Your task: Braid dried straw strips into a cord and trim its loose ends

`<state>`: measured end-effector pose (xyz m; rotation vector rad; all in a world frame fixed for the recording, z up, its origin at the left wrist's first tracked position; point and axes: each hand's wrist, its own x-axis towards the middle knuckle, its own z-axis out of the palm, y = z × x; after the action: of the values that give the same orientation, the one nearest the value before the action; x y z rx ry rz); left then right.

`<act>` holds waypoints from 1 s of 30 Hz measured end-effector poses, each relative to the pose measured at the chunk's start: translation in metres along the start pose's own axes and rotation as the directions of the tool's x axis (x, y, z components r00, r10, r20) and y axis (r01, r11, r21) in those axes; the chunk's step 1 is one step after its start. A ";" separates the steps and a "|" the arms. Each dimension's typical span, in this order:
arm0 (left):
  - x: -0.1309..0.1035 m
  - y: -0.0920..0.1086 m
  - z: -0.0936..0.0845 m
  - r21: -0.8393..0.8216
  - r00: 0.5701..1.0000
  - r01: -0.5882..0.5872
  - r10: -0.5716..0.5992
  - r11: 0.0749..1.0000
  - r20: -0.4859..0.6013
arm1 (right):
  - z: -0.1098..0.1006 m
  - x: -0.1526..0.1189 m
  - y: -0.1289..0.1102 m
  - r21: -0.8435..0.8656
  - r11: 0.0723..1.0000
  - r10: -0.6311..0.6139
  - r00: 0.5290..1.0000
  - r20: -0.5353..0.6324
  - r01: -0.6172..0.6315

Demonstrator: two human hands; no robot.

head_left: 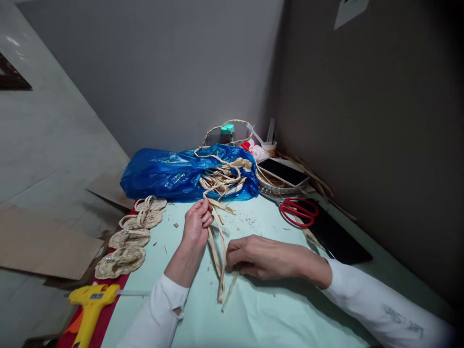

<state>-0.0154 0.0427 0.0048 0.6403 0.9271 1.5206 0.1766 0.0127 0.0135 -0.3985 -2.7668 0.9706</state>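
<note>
My left hand is closed in a pinch at the end of a braided straw cord. From that hand the cord runs up over the blue bag and loops behind it. Loose flat straw strips hang from the pinch down towards me. My right hand is beside them, its fingers curled together, with a thin strip sticking out below. The fingertips are partly hidden, so its exact hold is unclear.
A blue plastic bag holds more straw. Small woven straw slippers line the left edge, near a yellow glue gun. Red-handled scissors, a phone on a basket and a black flat object are at right. Walls stand behind and right.
</note>
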 end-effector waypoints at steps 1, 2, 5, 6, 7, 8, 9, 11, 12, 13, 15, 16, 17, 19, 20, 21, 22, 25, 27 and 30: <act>-0.001 0.000 0.001 0.012 1.000 -0.012 0.012 1.000 0.001 | 0.001 0.000 -0.001 -0.001 1.000 -0.002 1.000 -0.001 0.002; -0.002 0.000 0.001 0.024 1.000 -0.023 0.023 0.999 0.002 | 0.003 0.000 -0.002 0.011 1.000 -0.004 1.000 -0.001 0.004; -0.005 0.001 0.003 0.059 0.999 -0.053 0.053 0.997 0.008 | 0.007 0.000 -0.008 0.184 0.982 -0.056 0.994 0.097 0.037; -0.006 0.002 0.005 0.070 0.998 -0.059 0.058 0.996 0.012 | 0.007 -0.001 -0.011 0.289 0.956 -0.096 0.981 0.169 0.044; -0.008 0.002 0.006 0.080 0.998 -0.063 0.062 0.995 0.017 | 0.006 -0.002 -0.015 0.395 0.918 -0.132 0.964 0.231 0.031; -0.010 0.002 0.007 0.089 0.998 -0.065 0.063 0.994 0.024 | 0.002 -0.004 -0.018 0.484 0.875 -0.142 0.956 0.255 0.001; -0.012 0.001 0.009 0.099 0.998 -0.065 0.062 0.993 0.031 | -0.002 -0.005 -0.021 0.546 0.837 -0.107 0.968 0.226 -0.035; -0.018 0.000 0.014 0.117 0.997 -0.059 0.053 0.991 0.051 | -0.015 -0.007 -0.023 0.583 0.810 0.117 0.992 -0.054 -0.064; -0.021 -0.001 0.017 0.128 0.997 -0.054 0.046 0.990 0.064 | -0.021 -0.007 -0.023 0.557 0.828 0.253 0.930 -0.265 -0.067; -0.024 -0.002 0.021 0.142 0.996 -0.050 0.039 0.989 0.081 | -0.027 -0.008 -0.022 0.507 0.859 0.347 0.817 -0.461 -0.079; -0.031 -0.005 0.027 0.180 0.992 -0.049 0.027 0.982 0.123 | -0.033 -0.007 -0.018 0.402 0.905 0.396 0.628 -0.670 -0.141; -0.033 -0.006 0.029 0.198 0.989 -0.051 0.022 0.979 0.143 | -0.033 -0.006 -0.015 0.361 0.916 0.388 0.614 -0.687 -0.175; -0.036 -0.006 0.031 0.215 0.987 -0.051 0.016 0.975 0.161 | -0.032 -0.005 -0.012 0.329 0.922 0.380 0.643 -0.665 -0.204; -0.038 -0.007 0.033 0.239 0.983 -0.039 -0.005 0.970 0.183 | -0.028 -0.003 -0.007 0.270 0.931 0.362 0.715 -0.598 -0.246; -0.038 -0.008 0.033 0.250 0.982 -0.030 -0.018 0.968 0.186 | -0.026 -0.003 -0.005 0.230 0.936 0.350 0.734 -0.582 -0.265; -0.038 -0.008 0.033 0.264 0.982 -0.021 -0.030 0.964 0.186 | -0.024 -0.003 -0.003 0.186 0.939 0.342 0.739 -0.581 -0.288; -0.037 -0.009 0.032 0.282 0.983 -0.012 -0.041 0.959 0.182 | -0.023 -0.003 -0.001 0.146 0.938 0.337 0.734 -0.589 -0.313; -0.034 -0.012 0.030 0.356 0.989 -0.014 -0.040 0.934 0.145 | -0.020 -0.003 0.005 0.065 0.922 0.338 0.713 -0.614 -0.381; -0.033 -0.015 0.028 0.412 0.993 -0.036 -0.013 0.910 0.116 | -0.016 -0.002 0.007 0.020 0.917 0.323 0.712 -0.624 -0.399; -0.032 -0.020 0.024 0.473 0.995 -0.061 0.014 0.879 0.101 | -0.008 0.002 0.007 -0.064 0.920 0.265 0.734 -0.625 -0.386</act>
<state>0.0200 0.0158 0.0042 1.0799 1.2345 1.2840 0.1782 0.0232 0.0159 -1.0575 -2.2194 0.4945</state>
